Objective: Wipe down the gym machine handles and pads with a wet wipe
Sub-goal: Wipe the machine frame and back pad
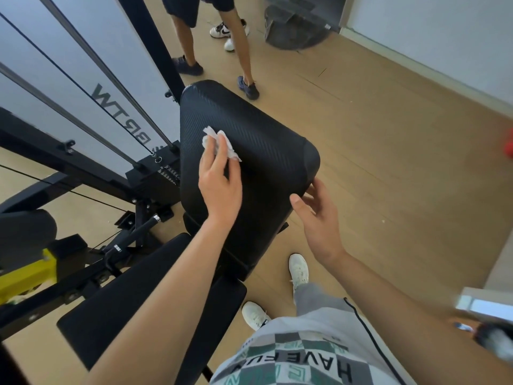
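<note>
At frame centre, the left hand's (220, 184) grip pinches the wet wipe (231, 152), pressing it on the pad (258, 126) to scrub; the open right hand (319, 218) steadies the pad's edge.

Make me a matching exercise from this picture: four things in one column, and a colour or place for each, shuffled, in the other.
Column one:
1. wet wipe
2. right hand
3. pad
4. bracket on the machine

Column two:
A. yellow
B. touching the pad's near corner
C. white, at the fingertips of the left hand
D. black, ribbed

Pairs: 1-C, 2-B, 3-D, 4-A
</note>
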Tool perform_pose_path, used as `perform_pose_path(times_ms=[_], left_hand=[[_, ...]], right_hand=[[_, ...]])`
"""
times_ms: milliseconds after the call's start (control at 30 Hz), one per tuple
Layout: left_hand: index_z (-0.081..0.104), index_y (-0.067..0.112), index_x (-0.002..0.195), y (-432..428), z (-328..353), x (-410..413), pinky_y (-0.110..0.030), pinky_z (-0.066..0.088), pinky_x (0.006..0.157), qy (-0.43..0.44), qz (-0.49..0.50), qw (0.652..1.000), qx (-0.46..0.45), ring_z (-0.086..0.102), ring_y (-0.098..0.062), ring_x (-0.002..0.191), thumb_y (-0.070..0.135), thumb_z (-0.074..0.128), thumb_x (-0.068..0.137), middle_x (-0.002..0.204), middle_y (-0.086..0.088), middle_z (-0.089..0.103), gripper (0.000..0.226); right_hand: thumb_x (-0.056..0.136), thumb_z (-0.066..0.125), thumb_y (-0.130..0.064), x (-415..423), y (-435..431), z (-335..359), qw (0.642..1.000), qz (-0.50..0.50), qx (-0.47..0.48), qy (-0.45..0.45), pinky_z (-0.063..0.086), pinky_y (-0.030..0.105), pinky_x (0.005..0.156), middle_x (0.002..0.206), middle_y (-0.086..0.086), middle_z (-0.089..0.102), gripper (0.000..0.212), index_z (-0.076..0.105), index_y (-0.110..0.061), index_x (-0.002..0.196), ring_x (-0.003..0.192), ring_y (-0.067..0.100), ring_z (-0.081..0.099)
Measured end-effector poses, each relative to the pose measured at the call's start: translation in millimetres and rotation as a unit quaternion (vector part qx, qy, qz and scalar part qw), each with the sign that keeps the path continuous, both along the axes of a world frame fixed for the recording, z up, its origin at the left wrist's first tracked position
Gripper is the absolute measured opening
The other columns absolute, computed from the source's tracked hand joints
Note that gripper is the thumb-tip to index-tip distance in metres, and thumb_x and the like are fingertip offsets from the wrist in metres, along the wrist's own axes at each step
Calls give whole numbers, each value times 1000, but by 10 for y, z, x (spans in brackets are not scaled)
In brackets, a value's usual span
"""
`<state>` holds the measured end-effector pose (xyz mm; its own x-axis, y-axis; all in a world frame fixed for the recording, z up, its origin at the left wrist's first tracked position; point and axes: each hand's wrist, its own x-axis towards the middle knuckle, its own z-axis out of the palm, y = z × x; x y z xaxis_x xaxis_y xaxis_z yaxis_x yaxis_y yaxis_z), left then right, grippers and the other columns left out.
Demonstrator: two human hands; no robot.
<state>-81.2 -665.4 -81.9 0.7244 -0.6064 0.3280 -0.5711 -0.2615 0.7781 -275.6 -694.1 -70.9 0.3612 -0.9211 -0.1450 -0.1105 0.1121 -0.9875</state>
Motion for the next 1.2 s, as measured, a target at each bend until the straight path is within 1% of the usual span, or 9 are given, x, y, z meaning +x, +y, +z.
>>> perform_pose_path(times_ms=[100,300,400,633,700,800,867,1033,1200], left_hand=[[48,9,150,70,-38,-259,-51,45,112,-14,-45,999,-5,47,-31,140,12,59,101,153,-17,48,51],[46,9,151,243,-92,-545,-39,32,122,-50,-103,993,23,36,-34,150,25,53,104,159,-18,41,50],[42,9,154,224,-72,-361,-28,22,124,-47,-114,991,44,27,-29,154,34,45,107,162,-16,36,53],[16,22,164,2,137,15,-41,18,127,38,-53,994,85,7,-20,159,43,41,105,171,-4,16,68],[9,21,165,28,142,-102,-33,8,124,34,-81,991,97,-1,-19,159,49,38,101,172,-4,9,76],[6,17,164,199,57,-357,-26,1,125,-8,-148,983,111,-4,-21,158,50,40,101,172,-5,2,79],[7,16,163,337,-42,-463,-33,4,128,-50,-194,973,112,-4,-23,159,47,41,103,171,-3,4,76],[13,20,163,555,-243,-432,-53,9,128,-161,-291,934,132,2,-23,159,46,32,106,170,-7,17,65],[13,22,163,313,-139,-99,-46,0,129,-83,-183,967,158,2,-20,159,46,28,105,171,-9,13,65]], right_hand=[[99,65,-16,21,6,46,999,-28,-19,-10,55,20,92,134,-13,62,56,44,-31,149,119,10,63],[101,62,-11,98,-5,104,997,-50,-55,3,50,13,92,145,-9,53,66,31,-20,159,123,-4,57],[102,60,-13,100,-10,64,997,-46,-66,17,48,11,94,144,-17,51,68,27,-20,161,124,-8,54],[103,60,-18,127,5,30,997,-44,-65,21,48,11,96,129,-53,44,70,24,-27,162,124,-10,52],[103,60,-21,113,8,22,997,-41,-61,21,49,15,98,133,-47,46,70,23,-28,162,126,-6,53],[103,61,-22,72,3,21,998,-36,-57,19,52,21,100,144,-21,52,71,22,-27,163,128,3,56],[103,61,-23,53,-13,21,998,-29,-61,18,53,22,99,146,-11,53,72,22,-26,163,128,5,57],[102,61,-22,61,-33,-24,997,-26,-66,19,54,24,98,146,-10,54,72,21,-25,163,128,8,58],[103,59,-22,100,-16,-65,996,-37,-79,25,53,23,98,149,-8,51,73,18,-24,163,128,11,57]])
